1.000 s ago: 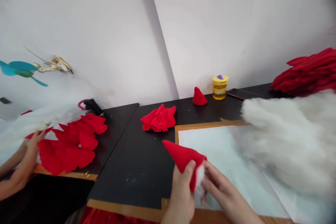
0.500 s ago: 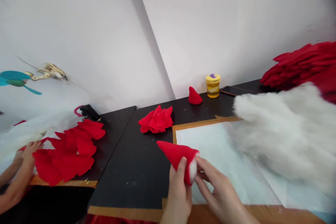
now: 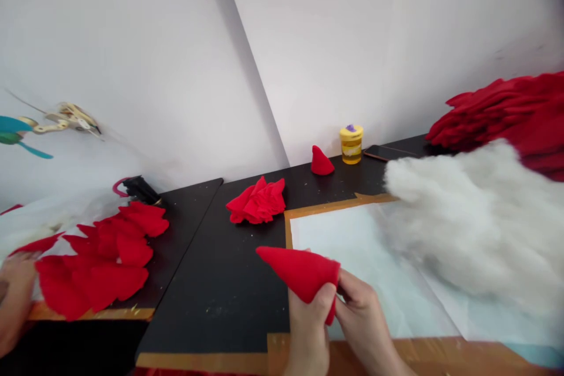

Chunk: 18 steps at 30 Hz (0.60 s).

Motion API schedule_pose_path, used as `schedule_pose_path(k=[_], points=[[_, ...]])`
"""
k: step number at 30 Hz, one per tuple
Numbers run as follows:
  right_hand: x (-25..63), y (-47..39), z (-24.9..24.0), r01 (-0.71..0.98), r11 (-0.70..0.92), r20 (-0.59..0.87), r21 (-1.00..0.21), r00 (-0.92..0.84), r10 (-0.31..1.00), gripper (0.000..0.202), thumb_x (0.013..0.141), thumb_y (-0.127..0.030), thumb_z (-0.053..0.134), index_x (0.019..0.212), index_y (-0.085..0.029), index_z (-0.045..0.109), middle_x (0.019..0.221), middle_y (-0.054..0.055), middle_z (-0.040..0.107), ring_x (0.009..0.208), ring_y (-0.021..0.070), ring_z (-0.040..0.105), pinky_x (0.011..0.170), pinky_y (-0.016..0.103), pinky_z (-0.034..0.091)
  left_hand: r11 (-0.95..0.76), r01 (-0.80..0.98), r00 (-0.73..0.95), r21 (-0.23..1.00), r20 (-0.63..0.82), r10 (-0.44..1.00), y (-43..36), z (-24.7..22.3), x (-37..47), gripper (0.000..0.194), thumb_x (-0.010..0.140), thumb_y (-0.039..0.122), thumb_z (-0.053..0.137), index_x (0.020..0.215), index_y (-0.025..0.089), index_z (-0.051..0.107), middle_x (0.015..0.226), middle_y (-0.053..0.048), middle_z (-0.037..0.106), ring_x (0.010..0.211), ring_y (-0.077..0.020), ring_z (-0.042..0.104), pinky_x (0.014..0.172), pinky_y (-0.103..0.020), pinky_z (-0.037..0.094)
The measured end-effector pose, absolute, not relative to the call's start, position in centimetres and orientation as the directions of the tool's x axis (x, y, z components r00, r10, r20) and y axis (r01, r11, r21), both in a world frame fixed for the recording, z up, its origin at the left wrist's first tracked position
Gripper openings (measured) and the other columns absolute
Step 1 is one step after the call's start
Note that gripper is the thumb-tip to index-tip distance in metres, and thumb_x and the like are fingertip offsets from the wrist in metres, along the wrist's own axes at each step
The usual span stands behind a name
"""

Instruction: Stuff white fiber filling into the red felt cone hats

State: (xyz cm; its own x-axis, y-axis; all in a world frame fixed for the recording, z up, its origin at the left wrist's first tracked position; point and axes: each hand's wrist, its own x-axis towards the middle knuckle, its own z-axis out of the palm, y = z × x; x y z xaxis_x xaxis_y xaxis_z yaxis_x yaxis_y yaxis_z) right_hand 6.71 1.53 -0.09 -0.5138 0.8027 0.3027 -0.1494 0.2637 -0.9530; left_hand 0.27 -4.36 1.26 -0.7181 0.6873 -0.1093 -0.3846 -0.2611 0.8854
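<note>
A red felt cone [image 3: 299, 270] lies on its side in the air above the table's front part, its tip pointing left. My left hand [image 3: 311, 323] is closed around it from below, thumb on the near side of the wide end. At the open rim on the right, the fingers of my right hand [image 3: 361, 305] are bent and pressed against the edge, their tips partly hidden by the felt. No white stuffing shows at the rim from this angle.
White stuffing [image 3: 480, 217] is heaped on white paper [image 3: 343, 235] at right, before a red felt pile [image 3: 506, 111]. Behind stand a small red cone [image 3: 321, 161], a yellow-lidded jar [image 3: 351, 145] and a phone [image 3: 383, 153]. Red pieces [image 3: 258, 202] and another person's hand [image 3: 20, 276] are left.
The cone has turned so its white-filled opening no longer shows, and my left thumb has moved to the rim. The view has shifted slightly right. The other person's hand is further left in view.
</note>
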Motion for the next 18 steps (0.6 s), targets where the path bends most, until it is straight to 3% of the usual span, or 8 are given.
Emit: schedule_pose_path(k=[2,7,10,13,15,18], points=[[6.7,1.7,0.3,-0.138,0.287,0.317,-0.948,-0.503,0.804,0.015,0.089,-0.025,0.058,0.083,-0.019,0.07,0.072,0.001,0.069,0.068,0.0187,0.067,0.065,0.027,0.056,-0.261,-0.458,-0.715,0.85,-0.178,0.676,-4.2,1.6,-0.1,0.049,0.068,0.035,0.088,0.11,0.015,0.071,0.108,-0.012,0.076,0.105,-0.0296,0.07,0.095,-0.038,0.055],[9.6,2.7,1.3,-0.109,0.386,0.382,-0.916,-0.535,0.753,0.023,0.093,-0.025,0.059,0.114,-0.025,0.069,0.083,0.0,0.076,0.068,0.0156,0.072,0.066,0.024,0.06,-0.273,-0.716,-0.638,0.643,-0.445,0.628,-3.8,3.4,-2.8,0.031,0.078,0.03,0.079,0.1,0.009,0.073,0.095,-0.014,0.078,0.086,-0.025,0.074,0.085,-0.037,0.06],[11.0,2.7,0.9,-0.037,0.61,0.55,-0.792,-0.477,0.685,0.022,0.096,-0.019,0.058,0.113,-0.027,0.069,0.099,0.003,0.078,0.079,0.0159,0.074,0.072,0.024,0.061,-0.292,-0.762,-0.611,0.578,-0.493,0.619,-3.7,4.2,-3.5,0.028,0.087,0.03,0.071,0.103,0.007,0.072,0.095,-0.015,0.078,0.082,-0.0245,0.074,0.082,-0.038,0.061],[10.6,2.0,0.2,-0.096,0.804,0.717,-0.587,-0.522,0.462,0.029,0.098,-0.013,0.052,0.12,-0.024,0.067,0.106,0.006,0.078,0.089,0.0188,0.075,0.077,0.029,0.062,-0.266,-0.791,-0.578,0.551,-0.53,0.621,-3.8,4.2,-2.5,0.032,0.085,0.033,0.073,0.103,0.006,0.071,0.092,-0.015,0.077,0.077,-0.0234,0.073,0.08,-0.037,0.061],[9.7,1.4,-0.2,-0.057,0.871,0.743,-0.487,-0.551,0.38,0.024,0.1,-0.012,0.048,0.107,-0.021,0.07,0.097,0.007,0.078,0.08,0.0198,0.074,0.072,0.032,0.063,-0.262,-0.774,-0.591,0.577,-0.508,0.627,-3.9,3.8,-1.3,0.036,0.077,0.032,0.081,0.101,0.008,0.071,0.09,-0.013,0.077,0.079,-0.0237,0.073,0.082,-0.037,0.06],[8.5,0.6,-0.8,0.071,0.892,0.682,-0.446,-0.619,0.39,0.034,0.1,-0.012,0.039,0.081,-0.019,0.066,0.074,0.006,0.072,0.061,0.0194,0.068,0.054,0.03,0.059,-0.297,-0.679,-0.675,0.671,-0.413,0.611,-3.9,3.4,0.4,0.044,0.066,0.031,0.089,0.101,0.012,0.071,0.087,-0.008,0.075,0.078,-0.0222,0.072,0.083,-0.037,0.058]])
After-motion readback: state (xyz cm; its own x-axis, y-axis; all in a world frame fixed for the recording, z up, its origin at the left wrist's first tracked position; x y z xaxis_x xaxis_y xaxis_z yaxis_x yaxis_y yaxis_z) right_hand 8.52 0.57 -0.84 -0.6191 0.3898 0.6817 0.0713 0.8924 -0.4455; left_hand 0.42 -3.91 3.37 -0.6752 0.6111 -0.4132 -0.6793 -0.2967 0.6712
